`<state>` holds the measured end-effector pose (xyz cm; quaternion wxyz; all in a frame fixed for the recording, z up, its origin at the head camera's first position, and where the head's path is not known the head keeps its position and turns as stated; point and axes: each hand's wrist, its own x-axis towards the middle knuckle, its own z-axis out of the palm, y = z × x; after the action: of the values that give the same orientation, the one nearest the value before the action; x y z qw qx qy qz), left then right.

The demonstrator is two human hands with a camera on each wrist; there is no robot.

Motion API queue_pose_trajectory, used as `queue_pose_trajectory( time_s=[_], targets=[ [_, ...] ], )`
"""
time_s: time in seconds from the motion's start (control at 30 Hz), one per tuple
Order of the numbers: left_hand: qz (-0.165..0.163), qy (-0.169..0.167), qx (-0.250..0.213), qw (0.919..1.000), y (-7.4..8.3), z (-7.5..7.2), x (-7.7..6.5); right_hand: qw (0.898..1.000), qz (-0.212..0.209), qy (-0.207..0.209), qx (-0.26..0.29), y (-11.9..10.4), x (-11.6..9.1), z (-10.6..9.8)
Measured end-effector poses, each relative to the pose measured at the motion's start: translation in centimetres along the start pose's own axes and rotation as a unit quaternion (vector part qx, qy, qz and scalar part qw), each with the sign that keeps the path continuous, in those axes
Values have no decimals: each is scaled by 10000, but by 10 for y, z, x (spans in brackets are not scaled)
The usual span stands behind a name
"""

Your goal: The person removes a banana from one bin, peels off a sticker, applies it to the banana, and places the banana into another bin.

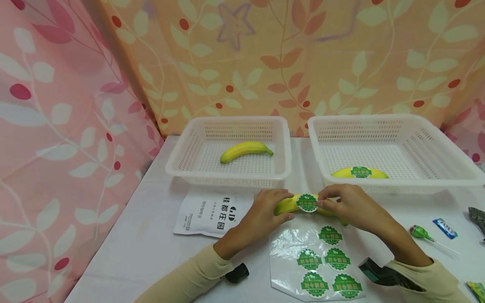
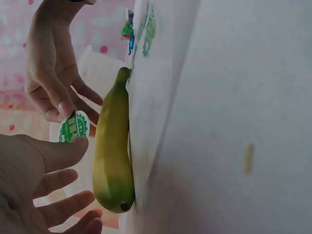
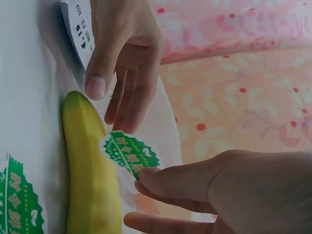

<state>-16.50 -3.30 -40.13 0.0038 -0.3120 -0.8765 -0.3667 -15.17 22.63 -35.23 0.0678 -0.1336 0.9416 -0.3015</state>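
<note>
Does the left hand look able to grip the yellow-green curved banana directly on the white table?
Probably yes: the left hand holds nothing and sits beside one end of the banana, with no visible obstacle between.

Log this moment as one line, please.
right hand: pinches sticker above banana | left hand: near banana's end | left basket: plain banana | right basket: stickered banana
</note>
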Motion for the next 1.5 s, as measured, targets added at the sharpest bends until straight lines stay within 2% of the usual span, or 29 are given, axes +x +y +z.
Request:
queue_pose_trajectory(
  time_s=[0.07,0.2,0.3,0.53,0.73,0.83,0.97,1.17,1.27,1.5],
  targets=[
    [-16,-9,133,9999,-1,0,0,10000,26,21,83,2,3,3],
    [-77,-15,106,9999,-5,-2,-1,9996,150,-78,240,5,6,6],
    [-180,-80,-30,9998,-6,-6,-2,9990,305,-125,304,7,7,6],
    [-475,-327,54,9983,-4,-12,1,9972,511,-266,478,13,8,3],
    [-503,-358,531,9967,0,-11,3,9971,474,-297,524,17,9,6],
    [-377,-300,914,9946,4,-8,7,9970,415,-327,569,18,11,7],
    [-256,-400,1118,9926,12,-3,17,9967,398,-353,612,19,11,8],
    [-264,-700,1143,9906,19,9,34,9962,413,-352,688,20,12,10],
    [-275,-693,1080,9914,18,12,39,9962,353,-326,721,21,13,11],
    [-375,-621,916,9931,13,13,41,9988,202,-335,301,18,8,4]
  ],
)
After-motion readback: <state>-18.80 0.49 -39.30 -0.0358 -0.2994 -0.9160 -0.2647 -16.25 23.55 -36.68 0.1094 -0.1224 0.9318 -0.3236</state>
